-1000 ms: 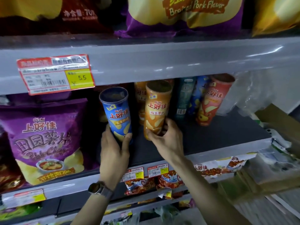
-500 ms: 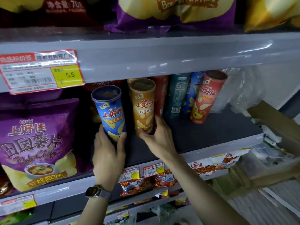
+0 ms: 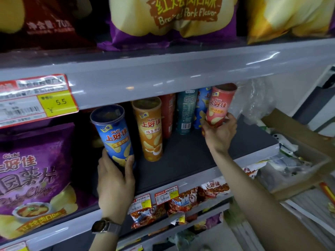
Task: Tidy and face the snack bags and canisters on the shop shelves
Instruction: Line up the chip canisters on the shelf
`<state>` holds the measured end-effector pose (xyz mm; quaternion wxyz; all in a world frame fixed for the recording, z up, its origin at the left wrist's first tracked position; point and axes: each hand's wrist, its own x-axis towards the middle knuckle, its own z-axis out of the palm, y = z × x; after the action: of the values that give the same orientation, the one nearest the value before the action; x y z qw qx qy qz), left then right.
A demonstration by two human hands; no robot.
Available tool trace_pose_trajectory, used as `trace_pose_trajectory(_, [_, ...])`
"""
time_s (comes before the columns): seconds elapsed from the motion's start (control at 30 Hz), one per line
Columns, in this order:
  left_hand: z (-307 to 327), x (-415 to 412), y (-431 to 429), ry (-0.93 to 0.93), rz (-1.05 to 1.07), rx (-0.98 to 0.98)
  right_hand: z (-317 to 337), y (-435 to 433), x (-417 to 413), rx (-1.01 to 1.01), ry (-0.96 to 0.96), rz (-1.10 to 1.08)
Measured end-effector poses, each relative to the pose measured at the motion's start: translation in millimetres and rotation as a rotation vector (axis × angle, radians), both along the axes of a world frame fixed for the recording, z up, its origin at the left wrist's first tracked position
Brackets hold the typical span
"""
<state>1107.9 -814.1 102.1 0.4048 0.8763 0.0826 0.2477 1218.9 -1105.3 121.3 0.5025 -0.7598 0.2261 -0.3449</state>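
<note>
1. The left hand (image 3: 116, 180) has its fingers (image 3: 130, 163) wrapped round the foot of the blue canister (image 3: 113, 136), near the front of the shelf (image 3: 190, 156). The label faces out, and the long axis leans with the lid toward 11 o'clock.
2. The right hand (image 3: 220, 134) holds the pink canister (image 3: 220, 107) by its lower part, fingers (image 3: 231, 118) curled round it. This canister is at the right end of the back row and tips with its lid toward 1 o'clock. The hand hides whether its base touches the shelf.
3. The orange canister (image 3: 149, 131) stands upright between the two hands, untouched, just at 3 o'clock of the blue one.
4. The relation that matters is that a bare stretch of shelf lies at 3 o'clock of the orange canister and at about 8 o'clock of the pink one. The right hand is much the nearer to it.
5. The likely next move is to bring the pink canister forward into that gap and straighten its axis to 12 o'clock, label outward.
6. The teal canister (image 3: 186, 111) stands close at 9 o'clock of the pink one, so a sideways swing could knock it.
</note>
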Motion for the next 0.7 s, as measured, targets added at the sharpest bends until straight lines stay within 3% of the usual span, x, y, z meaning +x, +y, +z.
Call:
trace_pose_trajectory(0.23, [-1.1, 1.0, 5.6, 0.002, -0.008, -0.027, 5.3, -2.3, -10.3, -0.067, 0.059, 0.163])
trace_pose_trajectory(0.5, [-1.2, 0.8, 6.1, 0.01, 0.017, 0.003, -2.7, 51.8, -43.6, 0.008, 0.079, 0.61])
trace_pose_trajectory(0.7, [-0.7, 0.9, 5.9, 0.017, 0.03, 0.021, -7.2, 68.9, -35.6, 0.025, 0.105, 0.72])
